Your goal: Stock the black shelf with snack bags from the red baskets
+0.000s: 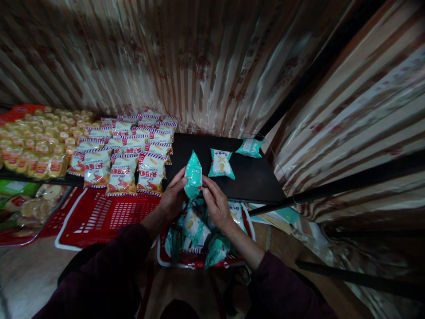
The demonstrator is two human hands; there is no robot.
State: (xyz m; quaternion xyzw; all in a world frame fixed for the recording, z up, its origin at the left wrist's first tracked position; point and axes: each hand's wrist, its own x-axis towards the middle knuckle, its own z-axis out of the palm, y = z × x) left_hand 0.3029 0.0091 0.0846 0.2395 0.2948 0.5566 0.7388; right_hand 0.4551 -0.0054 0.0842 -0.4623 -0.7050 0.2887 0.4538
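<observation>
Between my two hands is a teal snack bag [193, 176], tilted so that its narrow side faces me. My left hand [173, 191] grips its left edge, and my right hand [215, 201] has the right edge between thumb and fingers. Just beyond, a teal and white snack bag [221, 163] lies on the black shelf [259, 181], with another teal bag [250, 147] at the far right corner. Below my hands, a red basket [194, 265] with a white rim holds several teal bags [195, 225].
Rows of white and red snack bags [121, 173] cover the shelf's middle left, beside packs of yellow snacks [36, 146]. A red basket [129, 212] stands below them. Black poles [332, 177] cross on the right, before a striped curtain [199, 57].
</observation>
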